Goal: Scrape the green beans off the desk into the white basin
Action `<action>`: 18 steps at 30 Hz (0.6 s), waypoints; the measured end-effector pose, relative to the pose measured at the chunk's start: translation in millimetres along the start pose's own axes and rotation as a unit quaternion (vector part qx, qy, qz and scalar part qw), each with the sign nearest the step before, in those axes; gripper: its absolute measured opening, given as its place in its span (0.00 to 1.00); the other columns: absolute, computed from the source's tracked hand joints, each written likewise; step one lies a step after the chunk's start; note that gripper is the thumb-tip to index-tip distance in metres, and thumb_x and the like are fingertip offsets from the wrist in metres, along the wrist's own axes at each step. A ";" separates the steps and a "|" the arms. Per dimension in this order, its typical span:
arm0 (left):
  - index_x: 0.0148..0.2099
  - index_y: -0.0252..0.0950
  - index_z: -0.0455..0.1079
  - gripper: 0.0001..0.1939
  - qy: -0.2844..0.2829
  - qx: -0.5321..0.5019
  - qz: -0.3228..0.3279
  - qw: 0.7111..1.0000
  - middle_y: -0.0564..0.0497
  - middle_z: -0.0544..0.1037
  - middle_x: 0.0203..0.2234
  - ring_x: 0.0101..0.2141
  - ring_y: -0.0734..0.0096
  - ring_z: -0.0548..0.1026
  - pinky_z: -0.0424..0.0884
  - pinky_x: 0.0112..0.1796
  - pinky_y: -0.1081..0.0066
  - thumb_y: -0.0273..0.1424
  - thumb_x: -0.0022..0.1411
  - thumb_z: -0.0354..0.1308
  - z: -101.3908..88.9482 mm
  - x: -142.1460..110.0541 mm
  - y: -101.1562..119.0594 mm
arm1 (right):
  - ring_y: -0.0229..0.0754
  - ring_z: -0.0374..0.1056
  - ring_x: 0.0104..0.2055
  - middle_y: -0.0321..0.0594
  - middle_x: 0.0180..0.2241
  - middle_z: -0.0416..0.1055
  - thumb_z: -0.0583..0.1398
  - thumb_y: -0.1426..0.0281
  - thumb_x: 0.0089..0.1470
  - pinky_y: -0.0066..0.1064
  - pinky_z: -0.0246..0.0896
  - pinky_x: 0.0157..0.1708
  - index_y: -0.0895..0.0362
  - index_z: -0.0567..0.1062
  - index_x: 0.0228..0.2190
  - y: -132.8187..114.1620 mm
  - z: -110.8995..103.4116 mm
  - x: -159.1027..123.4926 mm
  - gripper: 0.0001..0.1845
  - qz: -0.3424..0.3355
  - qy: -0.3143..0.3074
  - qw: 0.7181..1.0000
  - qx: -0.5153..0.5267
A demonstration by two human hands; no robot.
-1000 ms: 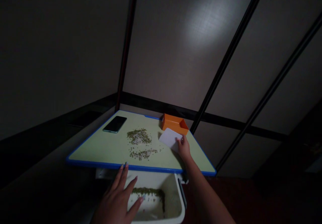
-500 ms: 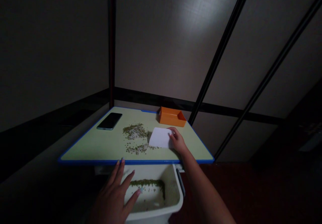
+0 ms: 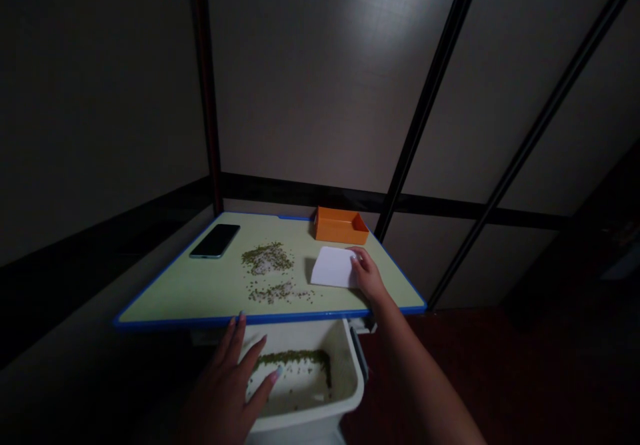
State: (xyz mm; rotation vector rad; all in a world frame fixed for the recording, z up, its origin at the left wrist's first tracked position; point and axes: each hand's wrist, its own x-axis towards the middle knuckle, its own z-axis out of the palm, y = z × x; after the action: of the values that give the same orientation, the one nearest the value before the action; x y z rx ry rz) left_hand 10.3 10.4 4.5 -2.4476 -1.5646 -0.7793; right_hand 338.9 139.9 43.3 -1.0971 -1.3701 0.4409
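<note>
Pale green table top with blue edging. On it: a dark phone at the far left, two loose patches of greenish grains mid-surface, a white card right of them, an orange tray at the far edge.

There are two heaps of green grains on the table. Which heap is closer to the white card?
The smaller heap, near the table's front edge. It lies just left of the white card; the bigger heap sits farther back, toward the phone.
</note>
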 end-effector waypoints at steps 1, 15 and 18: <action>0.52 0.43 0.73 0.23 0.002 0.001 0.003 1.000 0.43 0.60 0.63 0.62 0.48 0.58 0.67 0.54 0.53 0.46 0.58 0.54 0.6 -0.3 -0.6 | 0.42 0.67 0.40 0.39 0.39 0.73 0.56 0.63 0.52 0.32 0.61 0.41 0.54 0.73 0.40 0.6 -5.4 -1.5 0.14 0.000 0.004 1.000 -0.003; 0.52 0.42 0.73 0.24 0.011 0.011 0.014 1.000 0.39 0.59 0.63 0.62 0.45 0.58 0.68 0.53 0.51 0.46 0.59 0.53 -0.1 0.3 -0.1 | 0.44 0.68 0.43 0.41 0.41 0.74 0.56 0.64 0.53 0.35 0.61 0.46 0.54 0.74 0.40 1.0 -19.9 -12.2 0.14 -0.022 -0.018 0.999 -0.017; 0.52 0.42 0.73 0.23 0.005 0.001 0.005 1.000 0.41 0.59 0.64 0.62 0.45 0.57 0.67 0.53 0.51 0.45 0.58 0.54 -0.4 0.5 0.3 | 0.44 0.68 0.42 0.41 0.41 0.74 0.56 0.63 0.53 0.35 0.62 0.44 0.54 0.75 0.41 2.0 -19.3 -12.5 0.15 -0.017 -0.032 0.999 -0.023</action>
State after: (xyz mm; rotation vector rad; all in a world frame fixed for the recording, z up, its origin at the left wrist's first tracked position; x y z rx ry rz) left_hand 10.6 10.5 5.2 -2.4440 -1.5486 -0.7861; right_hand 354.6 123.9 37.9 -1.1035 -1.4589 0.4249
